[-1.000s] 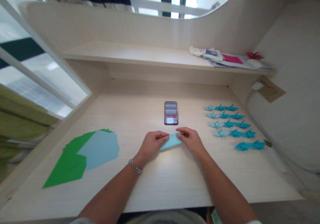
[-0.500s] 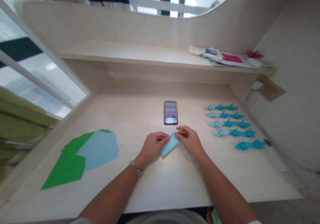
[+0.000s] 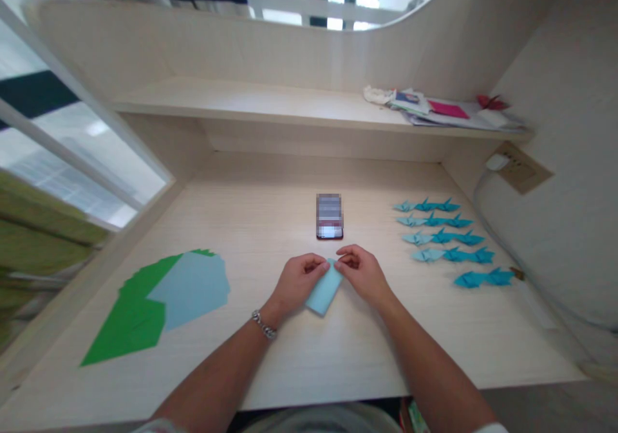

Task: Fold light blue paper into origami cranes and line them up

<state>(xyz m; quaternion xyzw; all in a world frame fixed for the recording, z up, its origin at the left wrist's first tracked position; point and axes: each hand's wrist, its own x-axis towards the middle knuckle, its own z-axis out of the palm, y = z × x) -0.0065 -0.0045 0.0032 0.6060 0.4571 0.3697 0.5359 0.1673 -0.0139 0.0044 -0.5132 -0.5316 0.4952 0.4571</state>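
Pale-blue paper (image 3: 324, 294), seemingly only part-folded, sits on the near side of the phone (image 3: 329, 217), its far end pinched by a person's left hand (image 3: 300, 280) and right hand (image 3: 363, 272). Folded birds (image 3: 454, 255), apparently finished, line up right of the phone; green sheets (image 3: 129, 323) and light-blue sheets (image 3: 197, 288), seemingly unworked, lie left.

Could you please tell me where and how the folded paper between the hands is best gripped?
Perhaps pinch the folded paper by its near end, coming from that same side: this end is uncovered, while the left hand and right hand touch the far end.
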